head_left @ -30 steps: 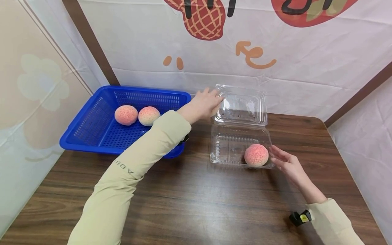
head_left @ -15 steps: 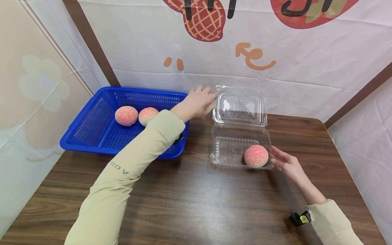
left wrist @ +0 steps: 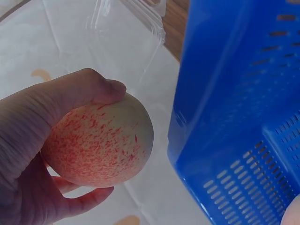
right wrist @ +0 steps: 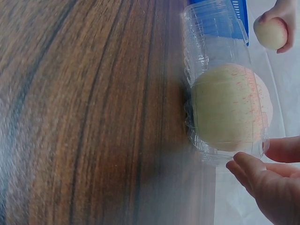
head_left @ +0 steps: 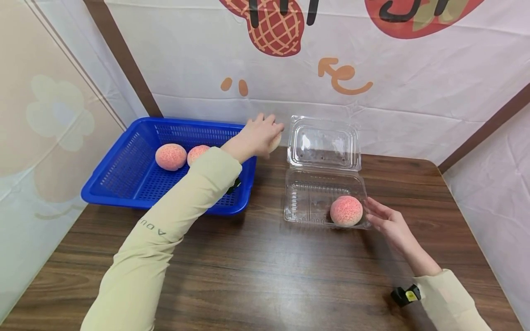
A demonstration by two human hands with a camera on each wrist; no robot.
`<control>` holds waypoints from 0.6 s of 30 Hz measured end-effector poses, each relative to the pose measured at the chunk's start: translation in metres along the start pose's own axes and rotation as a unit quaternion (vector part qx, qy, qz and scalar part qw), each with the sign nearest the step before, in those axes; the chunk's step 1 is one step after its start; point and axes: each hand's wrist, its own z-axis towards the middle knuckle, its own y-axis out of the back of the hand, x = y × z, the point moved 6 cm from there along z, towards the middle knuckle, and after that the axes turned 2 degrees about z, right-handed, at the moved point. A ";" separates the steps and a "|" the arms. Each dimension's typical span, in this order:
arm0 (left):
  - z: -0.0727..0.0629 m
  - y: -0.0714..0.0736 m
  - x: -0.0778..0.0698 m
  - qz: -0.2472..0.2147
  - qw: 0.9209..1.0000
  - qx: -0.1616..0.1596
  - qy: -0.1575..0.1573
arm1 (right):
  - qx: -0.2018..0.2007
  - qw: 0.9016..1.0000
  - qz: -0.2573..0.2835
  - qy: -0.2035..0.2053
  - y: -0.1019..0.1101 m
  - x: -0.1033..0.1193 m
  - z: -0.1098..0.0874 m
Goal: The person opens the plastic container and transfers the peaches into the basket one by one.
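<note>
Right of the blue basket's end, my left hand (head_left: 257, 136) holds a peach (left wrist: 101, 145) in the air, thumb on one side and fingers on the other. In the head view that hand covers most of the fruit. A clear plastic clamshell container (head_left: 300, 209) lies on the table with its lid (head_left: 325, 140) raised at the back. One peach (head_left: 347, 210) sits in the container's right part. At the right edge, my right hand (head_left: 391, 225) pinches the container's rim between thumb and fingers, as the right wrist view shows.
The blue plastic basket (head_left: 124, 202) stands at the left with two peaches, one (head_left: 170, 156) in full view and another (head_left: 196, 152) partly behind my left sleeve. A printed cloth (head_left: 198, 55) hangs behind the wooden table (head_left: 269, 276).
My left hand, with the peach in it, has moved left from beside the container's lid toward the basket. The right hand and the container have stayed in place.
</note>
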 end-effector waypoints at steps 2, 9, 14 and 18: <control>-0.001 0.000 0.003 -0.003 1.000 -0.001 0.003 | 0.001 1.000 0.000 -0.002 0.000 0.000 0.000; -0.004 0.000 0.009 -0.013 1.000 0.003 0.008 | 0.003 1.000 -0.006 -0.006 0.001 0.000 0.000; -0.005 0.000 0.014 -0.014 1.000 0.010 0.013 | 0.003 1.000 -0.007 -0.007 0.000 0.001 0.000; -0.007 -0.001 0.020 -0.014 1.000 0.011 0.018 | 0.002 1.000 -0.009 -0.006 0.000 0.001 -0.001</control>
